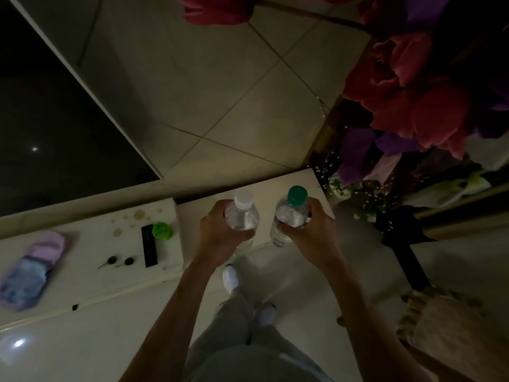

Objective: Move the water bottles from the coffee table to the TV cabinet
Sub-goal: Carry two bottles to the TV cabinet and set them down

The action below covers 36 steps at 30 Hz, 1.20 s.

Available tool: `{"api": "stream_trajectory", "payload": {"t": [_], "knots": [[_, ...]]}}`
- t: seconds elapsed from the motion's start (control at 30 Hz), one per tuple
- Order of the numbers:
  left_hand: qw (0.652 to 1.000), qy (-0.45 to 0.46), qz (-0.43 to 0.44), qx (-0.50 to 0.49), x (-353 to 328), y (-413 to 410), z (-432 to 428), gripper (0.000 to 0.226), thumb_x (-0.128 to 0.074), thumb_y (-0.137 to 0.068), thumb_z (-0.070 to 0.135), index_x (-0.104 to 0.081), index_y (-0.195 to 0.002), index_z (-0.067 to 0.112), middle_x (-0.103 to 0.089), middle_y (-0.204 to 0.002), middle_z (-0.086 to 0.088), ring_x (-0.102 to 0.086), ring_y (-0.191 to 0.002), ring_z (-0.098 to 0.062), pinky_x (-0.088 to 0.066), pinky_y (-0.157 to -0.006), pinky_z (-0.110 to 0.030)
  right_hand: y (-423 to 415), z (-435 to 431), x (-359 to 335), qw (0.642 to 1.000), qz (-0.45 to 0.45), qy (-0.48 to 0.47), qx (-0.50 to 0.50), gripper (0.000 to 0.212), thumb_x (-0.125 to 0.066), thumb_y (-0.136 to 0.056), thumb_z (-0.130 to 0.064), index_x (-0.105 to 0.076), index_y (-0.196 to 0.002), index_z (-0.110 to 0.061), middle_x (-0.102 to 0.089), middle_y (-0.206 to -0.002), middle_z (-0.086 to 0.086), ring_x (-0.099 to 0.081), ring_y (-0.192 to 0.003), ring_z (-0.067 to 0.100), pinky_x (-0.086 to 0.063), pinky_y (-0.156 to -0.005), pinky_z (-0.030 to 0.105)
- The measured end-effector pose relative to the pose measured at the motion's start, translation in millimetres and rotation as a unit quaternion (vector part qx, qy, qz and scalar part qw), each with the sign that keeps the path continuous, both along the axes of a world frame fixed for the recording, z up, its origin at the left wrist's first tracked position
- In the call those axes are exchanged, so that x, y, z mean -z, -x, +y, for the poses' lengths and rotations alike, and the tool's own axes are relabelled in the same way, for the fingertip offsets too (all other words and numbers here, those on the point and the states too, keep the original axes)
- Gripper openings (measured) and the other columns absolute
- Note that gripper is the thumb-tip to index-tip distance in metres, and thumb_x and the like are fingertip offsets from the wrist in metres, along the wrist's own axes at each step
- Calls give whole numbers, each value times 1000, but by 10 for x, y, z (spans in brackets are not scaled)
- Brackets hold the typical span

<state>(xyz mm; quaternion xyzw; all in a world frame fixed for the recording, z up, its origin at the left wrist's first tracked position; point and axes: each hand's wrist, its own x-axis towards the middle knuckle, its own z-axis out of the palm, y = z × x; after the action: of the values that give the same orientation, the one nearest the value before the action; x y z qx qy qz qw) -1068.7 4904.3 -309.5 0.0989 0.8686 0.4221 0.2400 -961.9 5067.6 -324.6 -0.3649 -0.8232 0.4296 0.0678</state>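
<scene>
- Noted: white-capped bottle (242,213), clear, upright, gripped round the body by the left hand (217,227), fingers curled about it below the shoulder.
- Noted: green-capped bottle (292,213), clear, tilted slightly, gripped the same way by the right hand (311,230), fingers and thumb wrapped round the body.
- Bottles side by side between the two hands, near each other but apart; caps clear of the fingers.
- Directly beneath and beyond both hands: pale top of the TV cabinet (275,183). Cannot tell whether either bottle base touches it or hangs just above its front edge.
- Left of the left hand, on the cabinet's longer white section: green round item (162,230), with a black remote (149,245) just beside it, lying lengthwise.
- Further left: two small dark round pieces (128,261); kind not discernible.
- Well left of those: pastel soft packet (30,268), blurred.
- Beyond and left of the hands: dark TV screen (55,106), white-edged.
- Right of and beyond the right hand: red and purple flowers (407,100) with small white sprigs.
- Below the hands: white shoes (231,277) on a glossy floor.
- Lighting dim throughout; fine detail limited.
</scene>
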Motion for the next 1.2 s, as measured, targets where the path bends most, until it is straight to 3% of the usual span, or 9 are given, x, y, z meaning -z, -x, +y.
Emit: {"api": "stream_trajectory", "payload": {"t": [0.13, 0.4, 0.57, 0.73, 0.97, 1.1, 1.2], "knots": [[1000, 9, -13, -3, 154, 181, 92, 71, -86, -64, 26, -51, -125, 18, -61, -124, -4, -58, -111, -22, -45, -90, -30, 208, 52, 144, 1000, -21, 3, -9, 69, -84, -68, -40, -48, -124, -22, -60, -111, -10, -62, -99, 12, -56, -83, 32], [999, 15, -29, -7, 541, 480, 152, 69, -85, -65, 27, -49, -123, 16, -62, -122, -5, -58, -111, -18, -40, -85, -22, 611, 125, 402, 997, -66, -12, -48, 72, -84, -69, -40, -47, -127, -18, -57, -111, -12, -57, -97, 6, -41, -72, 10], [999, 19, -37, -22, 791, 615, 206, 69, -85, -65, 26, -50, -124, 15, -62, -120, -4, -58, -107, -15, -39, -81, -21, 789, 207, 599, 995, -85, 3, -56, 75, -84, -69, -37, -44, -130, -16, -51, -111, -13, -52, -100, 5, -38, -74, 9], [998, 25, -47, -33, 1064, 693, 293, 71, -85, -66, 25, -49, -127, 15, -61, -124, -4, -57, -113, -19, -38, -85, -21, 930, 350, 902, 992, -95, 3, -81, 76, -83, -69, -40, -45, -130, -15, -61, -121, -1, -56, -102, 9, -43, -78, 17], [998, 35, -49, -30, 1769, 845, 541, 70, -86, -64, 23, -51, -124, 15, -62, -120, -4, -57, -109, -15, -37, -83, -21, 1065, 620, 1532, 989, -110, 8, -102, 76, -82, -70, -41, -43, -131, -16, -55, -114, -9, -52, -99, 3, -36, -72, 4], [998, 38, -31, -26, 2266, 958, 710, 70, -87, -63, 24, -51, -122, 15, -62, -117, -3, -53, -100, -9, -36, -80, -20, 1133, 805, 2034, 989, -108, 18, -99, 77, -82, -70, -42, -43, -132, -17, -58, -118, -7, -55, -102, 6, -45, -81, 15], [999, 41, -17, -29, 2650, 1032, 798, 70, -87, -62, 25, -51, -121, 14, -63, -116, -3, -50, -97, -6, -37, -80, -20, 1241, 914, 2442, 989, -106, 17, -105, 76, -83, -70, -39, -44, -131, -17, -55, -114, -10, -54, -102, 5, -44, -82, 15]]}}
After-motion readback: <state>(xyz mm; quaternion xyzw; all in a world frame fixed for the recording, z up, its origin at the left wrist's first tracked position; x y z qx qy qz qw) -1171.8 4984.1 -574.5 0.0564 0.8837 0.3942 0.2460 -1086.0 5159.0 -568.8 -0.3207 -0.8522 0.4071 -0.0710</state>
